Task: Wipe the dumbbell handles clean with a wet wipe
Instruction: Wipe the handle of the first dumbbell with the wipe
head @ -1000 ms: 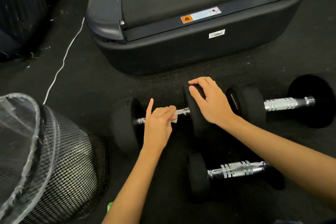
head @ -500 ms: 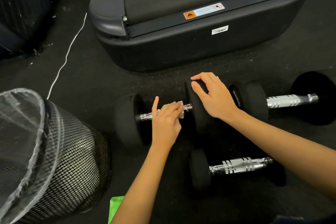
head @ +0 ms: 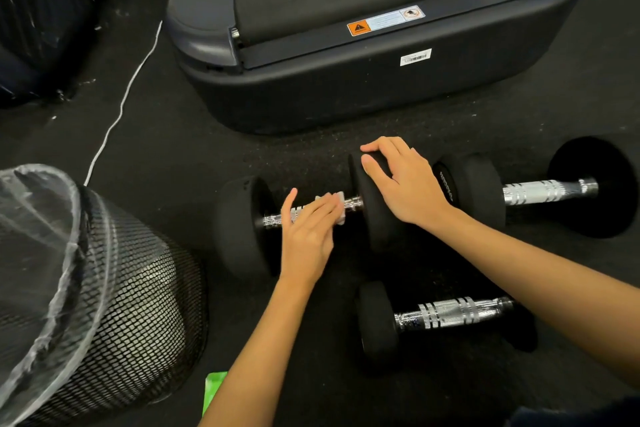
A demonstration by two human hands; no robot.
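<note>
Your left hand (head: pixel 306 236) lies over the handle (head: pixel 351 203) of the nearest dumbbell (head: pixel 242 225) on the dark floor (head: pixel 207 135), fingers pressed together and curled onto a white wipe (head: pixel 340 208) against the metal. Your right hand (head: pixel 405 184) rests on that dumbbell's right weight, fingers relaxed and slightly spread. Two more dumbbells (head: pixel 540 191) lie just beside and below it (head: pixel 446 315). A mesh bin (head: pixel 104 305) stands to your left.

The room is dim and the picture a bit soft, with bright shine on the metal handle (head: pixel 535 191) right of the fingers (head: pixel 372 166).
</note>
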